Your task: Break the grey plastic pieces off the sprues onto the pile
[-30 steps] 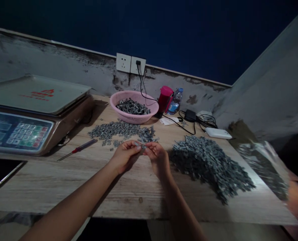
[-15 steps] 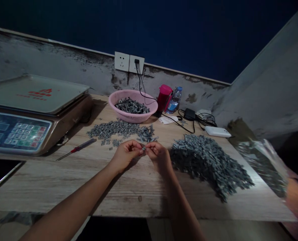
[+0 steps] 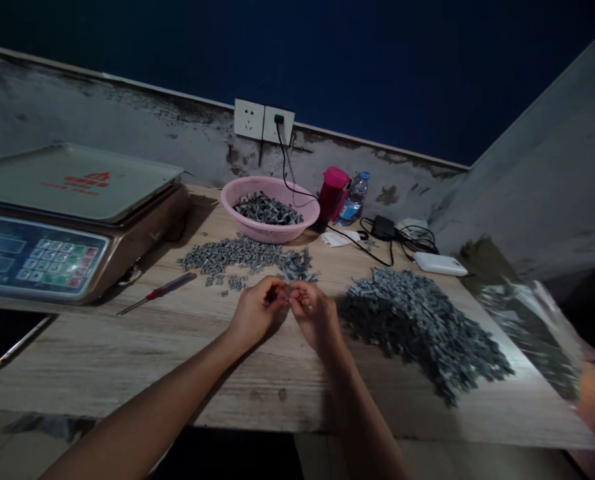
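Grey bits [image 3: 227, 257] sit in front of the pink basket [image 3: 267, 233]; farther from it, left hand [image 3: 253, 312] and right hand [image 3: 318, 319] look mid-fiddle, can't tell if either grip's pinching one, but next move needs a light touch.

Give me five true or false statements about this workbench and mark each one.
1. A screwdriver lies on the table near the scale. True.
2. The left wall socket has a white plug. False: the right socket has a black plug.
3. The pink basket contains gray pieces. True.
4. The hands are at opposite ends of the table. False: the left hand and right hand are close together.
5. A bottle stands beside the red cup. True.
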Motion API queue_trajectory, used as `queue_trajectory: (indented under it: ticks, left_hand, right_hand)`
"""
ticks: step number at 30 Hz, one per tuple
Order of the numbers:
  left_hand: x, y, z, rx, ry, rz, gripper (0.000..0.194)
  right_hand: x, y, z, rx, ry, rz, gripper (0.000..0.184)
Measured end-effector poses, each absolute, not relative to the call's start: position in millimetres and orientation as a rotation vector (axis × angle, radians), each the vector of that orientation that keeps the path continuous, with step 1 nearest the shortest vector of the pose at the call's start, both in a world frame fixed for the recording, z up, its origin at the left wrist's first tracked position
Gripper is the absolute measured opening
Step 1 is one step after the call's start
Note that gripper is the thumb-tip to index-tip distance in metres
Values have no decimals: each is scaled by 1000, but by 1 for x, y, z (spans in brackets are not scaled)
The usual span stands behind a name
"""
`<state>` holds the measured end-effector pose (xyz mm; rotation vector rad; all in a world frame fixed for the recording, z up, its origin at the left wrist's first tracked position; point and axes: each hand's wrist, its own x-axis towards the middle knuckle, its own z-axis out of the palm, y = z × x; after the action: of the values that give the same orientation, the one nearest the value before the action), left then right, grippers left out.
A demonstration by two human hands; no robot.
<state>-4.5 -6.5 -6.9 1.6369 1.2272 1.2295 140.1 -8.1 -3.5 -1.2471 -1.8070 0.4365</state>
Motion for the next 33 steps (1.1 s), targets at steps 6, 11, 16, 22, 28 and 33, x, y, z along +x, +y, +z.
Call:
queue_trajectory:
  ticks: [6, 11, 16, 22, 28, 33]
  left_hand:
    - [-6, -8, -4, 1724, 1241, 1207, 24]
    - [-6, -7, -5, 1695, 1228, 1215, 27]
    - [-8, -6, -3, 1781, 1248, 1202, 28]
    - [-7, -7, -2, 1831, 1239, 1166, 25]
    - [-3, -10, -2, 1835, 1208, 1232, 28]
    - [0, -13, -4, 1941, 1200, 1141, 31]
  right_hand:
    - [139, -7, -5, -1278, -1789, 555, 33]
    - [139, -5, -7, -1292, -1694, 683, 33]
    - [139, -6, -9, -1273, -1691, 670, 35]
    - [138, -8, -8, -1289, -1776, 532, 36]
    - [134, -6, -10, -1309, -1626, 669, 33]
    - [132, -7, -14, -1332, -1587, 761, 34]
